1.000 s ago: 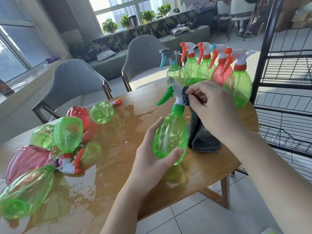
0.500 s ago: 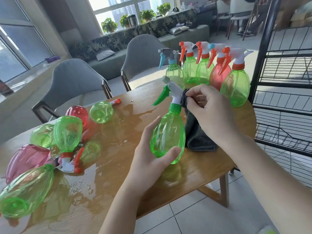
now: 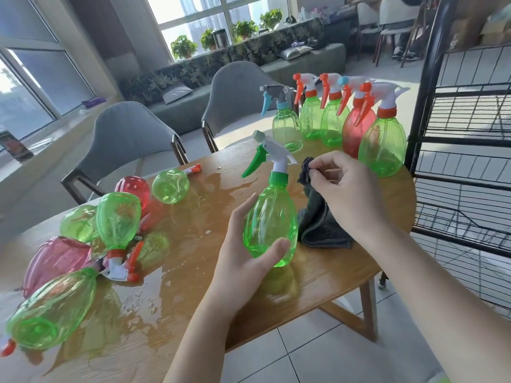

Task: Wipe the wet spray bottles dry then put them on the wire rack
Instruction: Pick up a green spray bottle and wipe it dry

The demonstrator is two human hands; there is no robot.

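Green and red bottles (image 3: 116, 219) lay tipped on our wet surface (image 3: 193, 299). Our left hand (image 3: 243, 261) gripped an upright green bottle (image 3: 269, 225); our right hand (image 3: 348, 194) pinched a dark cloth (image 3: 318, 222) beside it, near the wire rack (image 3: 464, 161).

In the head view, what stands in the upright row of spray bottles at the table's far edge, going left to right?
Blue-trigger green bottle → orange-trigger green bottle → second orange-trigger green bottle → red bottle → large green bottle, nearest the wire rack.
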